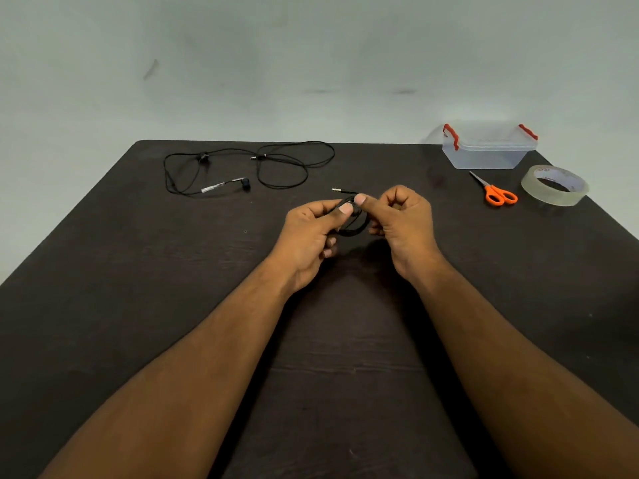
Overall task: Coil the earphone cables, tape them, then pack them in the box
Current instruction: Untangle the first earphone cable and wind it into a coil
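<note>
Black cable, in hand: coiled earphone cable [351, 221] held between both hands just above the table [138, 305], mid-table; jack plug [340, 190] sticks out past the far side of the coil.
Progress: coil no. 1 looks formed or nearly so (judgement), no tape on it that I can see; taping and packing not yet done.
Second set: loose earphones [242, 167] lie uncoiled at far left, well apart from the hands; all steps outstanding.
Left hand [311, 229]: thumb and fingers pinch the coil's left side, palm turned inward.
Right hand [397, 219]: thumb pressed on the coil's top edge beside the left thumb, fingers curled round the right side.
Supplies: tape roll [555, 184] and orange scissors [494, 190] at far right, untouched; clear box [487, 152] w/ red clips behind them, lid appears on.
Next req. (est.): one hand must keep the coil clamped while the other fetches tape.
</note>
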Demonstrator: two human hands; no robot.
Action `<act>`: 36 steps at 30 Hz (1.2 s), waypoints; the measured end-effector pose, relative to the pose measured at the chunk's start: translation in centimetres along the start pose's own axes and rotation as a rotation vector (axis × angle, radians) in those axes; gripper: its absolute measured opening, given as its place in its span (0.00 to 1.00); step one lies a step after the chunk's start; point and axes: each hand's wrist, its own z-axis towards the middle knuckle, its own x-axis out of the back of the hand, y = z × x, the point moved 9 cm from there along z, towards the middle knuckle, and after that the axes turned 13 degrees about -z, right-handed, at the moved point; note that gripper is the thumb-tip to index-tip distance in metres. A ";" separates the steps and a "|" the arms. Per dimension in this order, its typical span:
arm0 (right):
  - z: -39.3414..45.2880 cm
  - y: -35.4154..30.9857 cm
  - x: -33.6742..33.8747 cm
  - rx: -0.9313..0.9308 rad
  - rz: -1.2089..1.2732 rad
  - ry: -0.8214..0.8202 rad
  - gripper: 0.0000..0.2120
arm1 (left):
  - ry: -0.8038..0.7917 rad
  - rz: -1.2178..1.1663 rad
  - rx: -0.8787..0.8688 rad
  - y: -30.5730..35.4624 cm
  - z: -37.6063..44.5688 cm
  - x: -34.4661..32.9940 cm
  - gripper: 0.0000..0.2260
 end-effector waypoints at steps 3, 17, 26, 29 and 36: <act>-0.2 0.1 -1.2 0.000 0.067 -0.092 0.09 | -0.018 -0.091 0.078 -0.6 -0.1 -0.1 0.03; 0.0 -0.2 -1.0 0.028 0.244 -0.149 0.13 | -0.067 -0.293 0.223 -1.4 0.3 0.2 0.10; -0.5 -2.7 -1.2 0.363 -0.658 -0.033 0.10 | 0.009 -0.202 0.105 -0.7 0.8 1.4 0.09; -0.5 -2.2 -2.1 0.366 -0.867 -0.121 0.09 | -0.031 -0.137 0.087 -0.4 0.8 1.1 0.11; -0.4 0.7 -2.6 -0.106 -0.146 -0.403 0.10 | -0.024 -0.184 0.087 0.1 1.3 1.7 0.10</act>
